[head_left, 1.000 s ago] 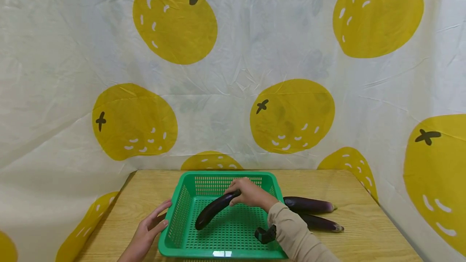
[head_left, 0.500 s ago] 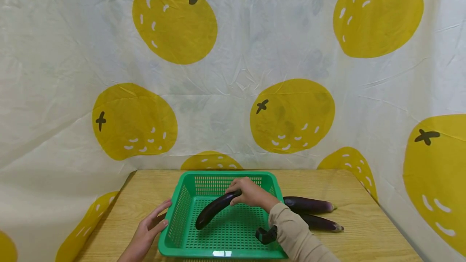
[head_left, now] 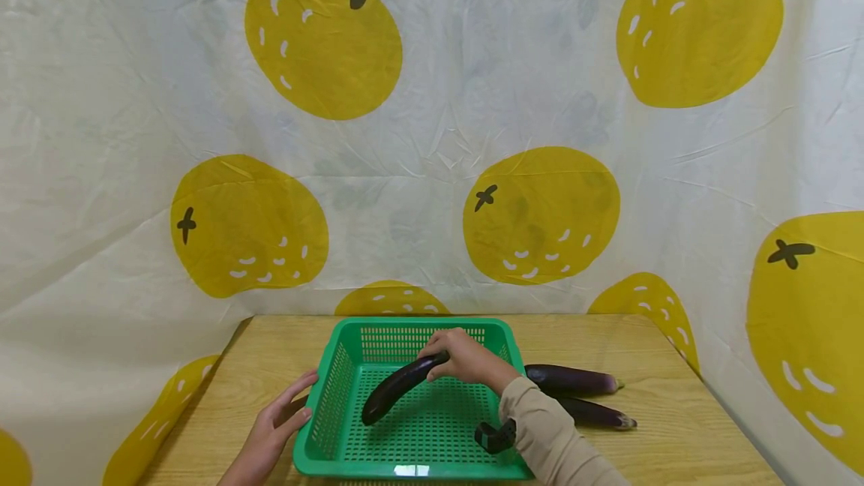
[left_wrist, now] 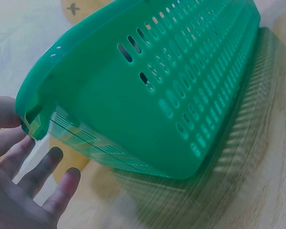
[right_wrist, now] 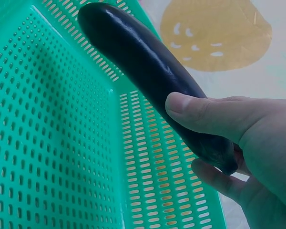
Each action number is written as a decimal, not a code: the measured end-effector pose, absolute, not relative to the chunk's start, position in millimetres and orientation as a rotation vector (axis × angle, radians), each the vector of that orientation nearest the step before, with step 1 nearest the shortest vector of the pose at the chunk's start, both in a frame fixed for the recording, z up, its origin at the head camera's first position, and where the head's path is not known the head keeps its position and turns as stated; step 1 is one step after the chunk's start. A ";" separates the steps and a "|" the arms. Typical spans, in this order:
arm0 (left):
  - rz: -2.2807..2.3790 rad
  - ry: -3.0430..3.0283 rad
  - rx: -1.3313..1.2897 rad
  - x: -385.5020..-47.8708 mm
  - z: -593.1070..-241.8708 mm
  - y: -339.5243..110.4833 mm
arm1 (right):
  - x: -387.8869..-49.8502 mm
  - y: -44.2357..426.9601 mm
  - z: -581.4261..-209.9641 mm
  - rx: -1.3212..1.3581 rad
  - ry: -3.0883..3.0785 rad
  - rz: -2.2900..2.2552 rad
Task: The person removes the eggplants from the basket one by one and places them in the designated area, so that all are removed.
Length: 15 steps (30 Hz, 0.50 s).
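Observation:
My right hand (head_left: 462, 358) grips a dark purple eggplant (head_left: 398, 392) by its stem end, above the floor of a green plastic basket (head_left: 415, 469). The eggplant slants down to the left. In the right wrist view, the thumb lies along the eggplant (right_wrist: 143, 57) and other fingers pass behind it. At the basket's left side, my left hand (head_left: 273, 426) touches the rim with fingers spread. From the left wrist, the fingers (left_wrist: 43, 167) look apart and fairly straight beside the basket's corner. Two more eggplants lie to the basket's right, the upper one (head_left: 570, 379) and the lower one (head_left: 597, 415).
The basket stands on a wooden table (head_left: 682, 433). Behind it hangs a pale cloth (head_left: 405, 238) printed with yellow fruit. A black wrist camera (head_left: 495, 437) sits under the right forearm, over the basket's front right corner.

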<state>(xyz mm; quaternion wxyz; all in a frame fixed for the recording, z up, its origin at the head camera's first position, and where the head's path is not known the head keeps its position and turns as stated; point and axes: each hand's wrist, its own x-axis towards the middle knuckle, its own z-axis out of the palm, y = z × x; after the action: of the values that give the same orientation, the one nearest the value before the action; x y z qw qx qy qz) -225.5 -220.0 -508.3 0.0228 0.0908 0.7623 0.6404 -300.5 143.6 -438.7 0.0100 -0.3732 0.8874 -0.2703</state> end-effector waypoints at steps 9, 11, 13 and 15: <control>1.989 2.358 0.263 -225.3 -507.9 -219.2 | -297.5 144.6 -437.1 -1.175 2.770 -0.855; 1.988 2.357 0.267 -225.2 -508.0 -219.4 | -297.4 145.1 -437.4 -1.181 2.764 -0.866; 1.987 2.358 0.271 -225.1 -508.1 -219.5 | -297.2 145.6 -437.6 -1.183 2.761 -0.873; 1.986 2.360 0.273 -225.0 -508.1 -219.5 | -297.1 146.0 -437.9 -1.180 2.758 -0.876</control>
<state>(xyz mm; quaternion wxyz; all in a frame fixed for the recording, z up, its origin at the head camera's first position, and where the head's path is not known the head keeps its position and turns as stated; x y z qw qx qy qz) -225.0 -219.5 -508.1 0.0227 0.0881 0.7620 0.6411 -297.1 146.0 -437.9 0.0083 -0.3775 0.8825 -0.2803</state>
